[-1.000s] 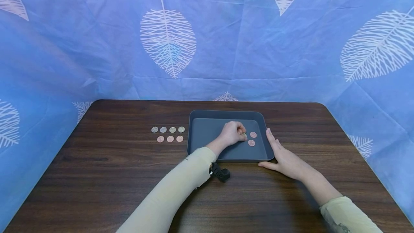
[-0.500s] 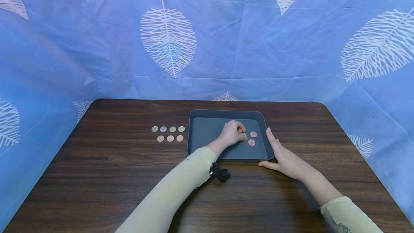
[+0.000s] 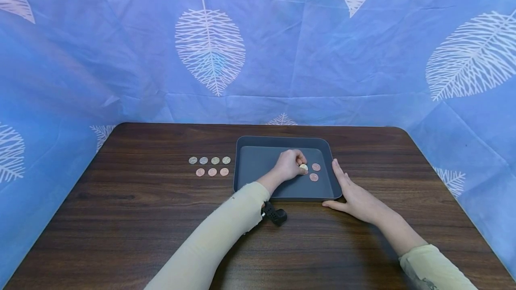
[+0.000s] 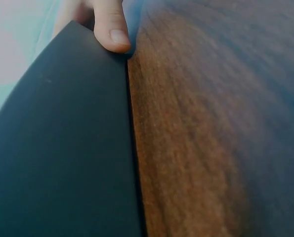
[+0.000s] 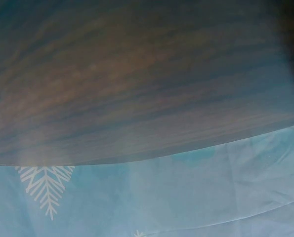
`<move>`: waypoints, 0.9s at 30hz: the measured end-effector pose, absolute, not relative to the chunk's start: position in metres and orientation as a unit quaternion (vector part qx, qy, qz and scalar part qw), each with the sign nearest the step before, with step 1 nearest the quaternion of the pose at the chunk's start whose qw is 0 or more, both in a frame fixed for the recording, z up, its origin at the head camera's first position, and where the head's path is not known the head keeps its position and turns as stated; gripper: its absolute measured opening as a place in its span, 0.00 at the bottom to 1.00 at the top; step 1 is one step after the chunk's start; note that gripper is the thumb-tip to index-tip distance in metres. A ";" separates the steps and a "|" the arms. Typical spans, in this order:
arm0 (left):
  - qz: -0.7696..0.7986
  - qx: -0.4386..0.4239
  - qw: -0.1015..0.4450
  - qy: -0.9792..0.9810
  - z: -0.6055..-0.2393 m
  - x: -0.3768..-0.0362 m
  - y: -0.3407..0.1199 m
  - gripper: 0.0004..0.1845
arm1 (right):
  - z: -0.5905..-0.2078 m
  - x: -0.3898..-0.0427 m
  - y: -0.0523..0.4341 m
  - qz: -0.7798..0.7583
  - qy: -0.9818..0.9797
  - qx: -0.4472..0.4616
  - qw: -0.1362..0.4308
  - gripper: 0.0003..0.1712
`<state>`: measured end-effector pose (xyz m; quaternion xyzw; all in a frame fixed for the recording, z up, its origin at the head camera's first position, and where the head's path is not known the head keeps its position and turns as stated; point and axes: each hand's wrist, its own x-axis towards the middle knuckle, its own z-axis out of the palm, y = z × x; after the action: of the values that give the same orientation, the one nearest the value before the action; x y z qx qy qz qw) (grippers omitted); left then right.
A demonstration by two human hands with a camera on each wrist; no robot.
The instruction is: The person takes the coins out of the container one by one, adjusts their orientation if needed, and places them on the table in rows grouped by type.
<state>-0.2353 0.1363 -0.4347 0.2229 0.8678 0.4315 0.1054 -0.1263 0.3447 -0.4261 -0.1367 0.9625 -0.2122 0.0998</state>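
Here, the right hand [image 3: 354, 196] lies flat-fingered against the tray [image 3: 282, 142] at its 3 o'clock rim; the left hand [image 3: 288, 164] pinches a pale coin [image 3: 303, 167] inside, beside two coppers; seven already line up at 9 o'clock.

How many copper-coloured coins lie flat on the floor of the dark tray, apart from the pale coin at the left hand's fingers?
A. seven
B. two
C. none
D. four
B: in the head view two copper coins lie in the tray, right of the pale coin pinched by the left hand; the other copper coins lie on the table outside it.
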 end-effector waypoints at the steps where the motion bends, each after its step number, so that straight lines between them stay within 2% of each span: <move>1: 0.432 0.227 0.105 0.866 -0.435 -0.236 0.136 0.08 | -0.426 -0.126 0.345 -0.213 0.962 -0.137 0.100 0.67; 17: 0.447 0.258 0.093 0.851 -0.436 -0.234 0.133 0.04 | -0.426 -0.126 0.343 -0.217 0.961 -0.140 0.102 0.67; 27: 0.492 0.255 0.093 0.828 -0.419 -0.235 0.116 0.05 | -0.425 -0.127 0.341 -0.214 0.961 -0.144 0.100 0.67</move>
<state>-0.2345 0.1162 -0.4185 0.2550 0.8275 0.4915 0.0926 -0.1274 0.3407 -0.4253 -0.1445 0.9608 -0.2144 0.0996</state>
